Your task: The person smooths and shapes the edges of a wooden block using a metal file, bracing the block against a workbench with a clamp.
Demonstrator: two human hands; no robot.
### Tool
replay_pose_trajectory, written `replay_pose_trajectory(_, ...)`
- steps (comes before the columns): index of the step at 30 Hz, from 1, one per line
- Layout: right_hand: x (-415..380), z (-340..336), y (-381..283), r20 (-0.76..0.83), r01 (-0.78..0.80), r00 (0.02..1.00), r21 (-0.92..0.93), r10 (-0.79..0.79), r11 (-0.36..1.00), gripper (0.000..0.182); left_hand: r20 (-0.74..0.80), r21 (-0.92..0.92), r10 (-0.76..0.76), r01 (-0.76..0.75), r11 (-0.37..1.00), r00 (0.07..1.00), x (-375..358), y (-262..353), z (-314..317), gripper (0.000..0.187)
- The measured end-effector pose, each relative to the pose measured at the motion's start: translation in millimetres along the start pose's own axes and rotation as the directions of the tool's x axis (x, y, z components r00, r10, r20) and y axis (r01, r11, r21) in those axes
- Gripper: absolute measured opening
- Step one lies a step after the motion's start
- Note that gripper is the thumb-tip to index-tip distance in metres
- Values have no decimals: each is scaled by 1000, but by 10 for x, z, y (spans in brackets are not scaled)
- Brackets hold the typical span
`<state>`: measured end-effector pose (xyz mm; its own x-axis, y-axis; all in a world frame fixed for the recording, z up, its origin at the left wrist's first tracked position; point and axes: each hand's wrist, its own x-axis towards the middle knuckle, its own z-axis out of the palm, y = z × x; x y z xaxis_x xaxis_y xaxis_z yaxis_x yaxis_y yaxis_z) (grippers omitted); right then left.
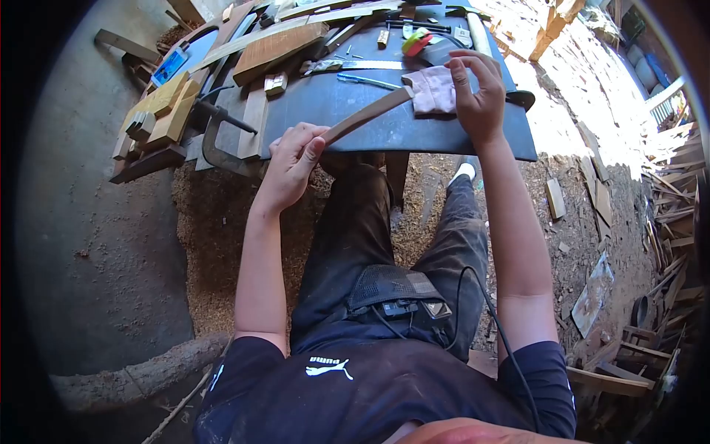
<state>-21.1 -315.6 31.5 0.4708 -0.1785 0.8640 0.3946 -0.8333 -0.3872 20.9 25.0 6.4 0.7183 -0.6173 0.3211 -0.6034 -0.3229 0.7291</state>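
My left hand (294, 164) is closed around the near end of a thin, flat wooden strip (366, 117). The strip slants up to the right over the dark tabletop (310, 111), and its far tip meets the edge of a pale pink folded cloth (432, 90). Just right of that cloth is my right hand (482, 96), raised with thumb and curved fingers apart and nothing visible between them. A blue pen (370, 81) and a metal ruler (370, 65) lie behind the strip.
A clamp (225, 129) grips the table's left edge beside stacked wood blocks (159, 118). Boards (277, 52), a tape measure (416, 41) and a hammer (478, 33) are at the back. Wood shavings (214, 259) cover the floor; scrap wood (673, 214) is piled at right.
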Motion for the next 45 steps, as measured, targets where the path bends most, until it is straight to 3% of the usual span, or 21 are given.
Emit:
replay_pose_trajectory(3,-64,-100,-191,149,-9,989,169,-17,986,21,7,76,42,-42,996,999,38,19,29,45)
replay_pose_trajectory(4,-119,-157,-352,268,-140,962,309,56,941,24,10,97,52,-53,994,999,34,23,34,45)
replay_pose_trajectory(7,-202,-305,-664,416,-75,909,215,-21,974,24,-28,200,105,-98,975,994,14,141,70,40)
replay_pose_trajectory(10,-270,-527,-552,512,98,850,85,-127,992,25,-63,-77,14,-19,997,998,40,432,199,37)
replay_pose_trajectory(13,-301,-817,-479,459,35,887,59,-59,998,25,-78,242,126,-104,965,989,122,717,313,37)
replay_pose_trajectory(17,-518,-908,-314,452,-4,891,-96,47,995,27,41,427,236,-231,874,971,418,501,524,39)
replay_pose_trajectory(22,-545,-864,-329,399,-51,911,-137,102,989,32,37,366,228,-225,903,973,429,464,535,42)
replay_pose_trajectory(25,-484,-928,-304,453,-179,878,10,155,984,31,65,334,197,-207,919,978,445,465,515,42)
replay_pose_trajectory(26,-450,-954,-311,457,-335,848,73,267,939,31,70,344,195,-208,916,978,446,474,504,42)
replay_pose_trajectory(29,-222,-993,54,185,-474,862,-40,473,880,37,67,367,186,-198,909,980,448,495,520,41)
replay_pose_trajectory(31,-106,-1036,527,-40,-267,960,-417,276,869,48,60,376,184,-192,907,981,438,500,547,41)
replay_pose_trajectory(32,-119,-1007,695,-24,-324,935,-462,353,826,57,67,372,183,-195,908,981,432,502,551,41)
replay_pose_trajectory(33,-149,-962,770,33,-612,733,-405,679,680,61,70,368,184,-197,909,980,431,500,547,41)
replay_pose_trajectory(35,-301,-1041,889,235,-570,730,-309,642,761,63,75,361,196,-210,909,978,449,492,540,42)
replay_pose_trajectory(36,-326,-1099,936,207,-584,751,-236,627,777,51,73,360,202,-215,908,977,450,478,534,42)
replay_pose_trajectory(38,-541,-1206,1065,214,-743,666,115,714,659,37,75,360,206,-219,907,976,451,469,507,42)
replay_pose_trajectory(39,-549,-1316,799,207,-794,608,179,766,581,30,71,364,212,-223,904,975,444,454,502,42)
replay_pose_trajectory(41,-858,-1516,781,174,-704,710,186,682,685,26,56,364,219,-224,904,974,442,413,517,43)
replay_pose_trajectory(42,-932,-1642,611,135,-710,703,69,699,701,25,69,353,199,-211,912,978,449,418,509,43)
replay_pose_trajectory(45,-1137,-1815,148,-31,-590,808,-75,589,804,25,20,367,269,-258,894,963,448,416,525,43)
